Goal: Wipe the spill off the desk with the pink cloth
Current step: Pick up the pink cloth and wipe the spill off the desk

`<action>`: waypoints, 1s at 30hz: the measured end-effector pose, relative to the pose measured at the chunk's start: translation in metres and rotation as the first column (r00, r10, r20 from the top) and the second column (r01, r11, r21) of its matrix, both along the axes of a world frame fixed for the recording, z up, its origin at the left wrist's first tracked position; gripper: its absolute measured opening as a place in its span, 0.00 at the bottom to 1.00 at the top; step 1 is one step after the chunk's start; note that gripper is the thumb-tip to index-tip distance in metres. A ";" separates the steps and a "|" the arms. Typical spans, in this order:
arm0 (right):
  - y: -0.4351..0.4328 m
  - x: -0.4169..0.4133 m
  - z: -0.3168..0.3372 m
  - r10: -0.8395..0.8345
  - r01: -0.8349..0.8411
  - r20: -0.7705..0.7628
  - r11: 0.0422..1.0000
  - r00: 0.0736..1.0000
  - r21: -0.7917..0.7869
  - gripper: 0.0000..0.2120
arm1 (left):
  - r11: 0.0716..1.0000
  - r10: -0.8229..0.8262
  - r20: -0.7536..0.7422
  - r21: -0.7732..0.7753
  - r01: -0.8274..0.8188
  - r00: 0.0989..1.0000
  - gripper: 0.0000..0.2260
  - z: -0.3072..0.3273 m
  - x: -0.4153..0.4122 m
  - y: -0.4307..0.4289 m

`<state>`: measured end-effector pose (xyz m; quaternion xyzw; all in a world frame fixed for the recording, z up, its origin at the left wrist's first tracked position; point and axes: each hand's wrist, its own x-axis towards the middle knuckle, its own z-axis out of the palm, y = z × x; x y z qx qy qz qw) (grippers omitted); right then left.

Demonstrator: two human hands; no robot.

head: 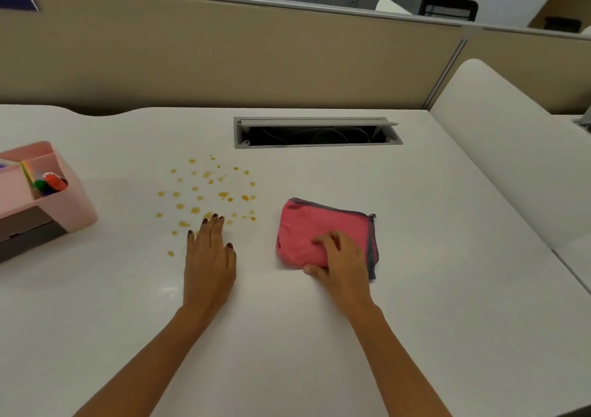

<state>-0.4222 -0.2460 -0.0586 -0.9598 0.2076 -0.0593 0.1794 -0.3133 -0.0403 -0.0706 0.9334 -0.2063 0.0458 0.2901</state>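
A folded pink cloth (pixel 307 228) with a grey edge lies on the white desk (pixel 287 336), right of centre. My right hand (pixel 339 261) rests on its near edge, fingers curled over the fabric and thumb at the front edge, gripping it. The spill (pixel 208 192) is a scatter of small orange-yellow drops left of the cloth. My left hand (pixel 209 256) lies flat on the desk, fingers spread, with its fingertips at the near edge of the drops. It holds nothing.
A pink desk organiser (pixel 48 199) with pens stands at the left edge. An open cable tray (pixel 316 132) is set into the desk behind the cloth. A beige partition (pixel 224 58) runs along the back, and a white rounded panel (pixel 511 148) borders the right side.
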 end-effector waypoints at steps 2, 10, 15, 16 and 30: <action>0.003 -0.007 -0.007 0.023 -0.008 0.100 0.990 0.995 -0.142 0.22 | 0.999 0.042 -0.032 -0.023 -0.043 0.999 0.23 -0.001 0.000 0.013; 0.025 0.006 -0.007 -0.063 0.176 0.259 0.881 0.964 -0.440 0.15 | 0.971 0.236 -0.055 -0.030 -0.237 0.970 0.21 -0.002 0.003 0.063; 0.059 0.011 -0.003 -0.054 0.085 0.126 0.962 0.991 -0.261 0.12 | 0.925 0.348 -0.029 0.174 -0.338 0.937 0.23 -0.006 0.008 0.093; 0.064 0.011 -0.005 -0.051 0.070 0.089 0.973 0.995 -0.218 0.13 | 0.913 0.351 -0.012 0.226 -0.340 0.936 0.25 -0.007 0.008 0.096; 0.052 0.015 -0.028 0.164 -0.172 -0.054 0.967 0.985 -0.190 0.38 | 0.866 0.363 0.001 0.369 -0.338 0.932 0.30 -0.018 0.011 0.130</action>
